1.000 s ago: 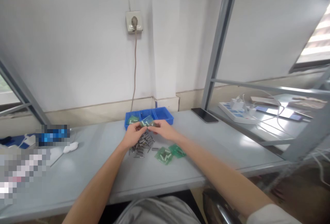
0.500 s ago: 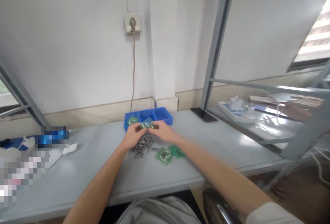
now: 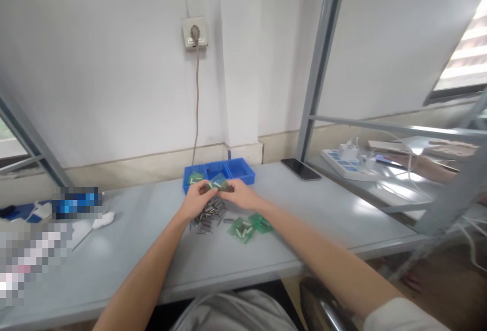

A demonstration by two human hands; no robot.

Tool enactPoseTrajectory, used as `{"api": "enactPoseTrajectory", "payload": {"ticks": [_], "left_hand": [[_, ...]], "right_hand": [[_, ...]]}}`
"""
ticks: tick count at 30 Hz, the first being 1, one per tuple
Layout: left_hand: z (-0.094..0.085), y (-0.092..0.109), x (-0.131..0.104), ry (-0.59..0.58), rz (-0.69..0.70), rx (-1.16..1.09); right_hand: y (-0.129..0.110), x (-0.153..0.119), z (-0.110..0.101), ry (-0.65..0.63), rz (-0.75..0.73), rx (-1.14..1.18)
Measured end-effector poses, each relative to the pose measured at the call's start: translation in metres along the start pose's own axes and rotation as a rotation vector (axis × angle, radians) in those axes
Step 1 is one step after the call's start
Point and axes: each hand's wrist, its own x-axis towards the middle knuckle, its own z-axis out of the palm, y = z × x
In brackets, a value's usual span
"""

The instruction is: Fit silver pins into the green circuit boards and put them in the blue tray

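Observation:
Between my hands is a small green-tinted plastic bag (image 3: 217,183) with light and metallic pieces inside. My left hand (image 3: 198,200) pinches its left side, and my right hand (image 3: 238,194) grips its right side. Just under them lies a loose heap of small metal pins (image 3: 209,213), partly covered by my left hand. Behind the held bag stands a blue tray (image 3: 241,168) with three compartments; another green bag (image 3: 195,177) sits in its left one. Two more green bags, a nearer one (image 3: 241,230) and one (image 3: 261,223) partly behind my right forearm, rest on the table.
A black phone (image 3: 300,169) lies at the back right of the grey table (image 3: 323,204). Metal frame posts (image 3: 321,62) rise beside it. On the neighbouring right table are a white power strip (image 3: 348,163), cables and a person's arm (image 3: 429,167). A white object (image 3: 103,220) lies at left.
My hands stay at nearly the same spot, and the bag between them has shifted slightly. On the right-hand table, the other person's arm has moved.

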Motion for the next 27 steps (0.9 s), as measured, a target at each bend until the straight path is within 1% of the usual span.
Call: {"api": "enactPoseTrajectory", "payload": {"ticks": [3, 7, 9, 10, 11, 12, 14, 15, 16, 17, 19, 22, 25, 27], "left_hand": [[0.0, -0.002, 0.0, 0.002, 0.009, 0.008], [-0.001, -0.003, 0.002, 0.027, 0.023, 0.051], [-0.004, -0.003, 0.004, 0.088, 0.036, 0.114], [-0.007, -0.004, 0.005, 0.144, 0.043, 0.183], [-0.011, -0.004, 0.007, 0.218, 0.053, 0.282], [-0.016, -0.005, 0.008, 0.298, 0.062, 0.404], [-0.029, -0.009, 0.01, 0.455, 0.082, 0.683], [-0.036, -0.011, 0.01, 0.496, 0.075, 0.783], [-0.042, -0.013, 0.01, 0.525, 0.056, 0.856], [-0.047, -0.014, 0.01, 0.541, 0.039, 0.911], [-0.052, -0.016, 0.01, 0.56, 0.012, 0.978], [-0.053, -0.015, 0.015, 0.584, -0.029, 1.043], [-0.051, -0.014, 0.027, 0.604, -0.102, 1.103], [-0.052, -0.016, 0.038, 0.577, -0.137, 1.142]], "right_hand": [[0.0, 0.001, 0.0, 0.0, -0.008, -0.055], [0.0, 0.002, -0.003, -0.024, 0.03, -0.088], [-0.003, 0.0, -0.008, -0.053, 0.06, -0.131], [-0.005, -0.001, -0.012, -0.082, 0.08, -0.165], [-0.007, -0.003, -0.016, -0.137, 0.107, -0.207], [-0.01, -0.005, -0.021, -0.218, 0.138, -0.25], [-0.015, -0.01, -0.03, -0.441, 0.21, -0.318], [-0.016, -0.012, -0.034, -0.541, 0.242, -0.345], [-0.017, -0.013, -0.037, -0.616, 0.267, -0.38], [-0.017, -0.014, -0.039, -0.656, 0.283, -0.422], [-0.016, -0.016, -0.04, -0.669, 0.295, -0.514], [-0.016, -0.016, -0.038, -0.662, 0.308, -0.592], [-0.019, -0.015, -0.037, -0.673, 0.338, -0.613], [-0.022, -0.015, -0.038, -0.66, 0.355, -0.634]]}}
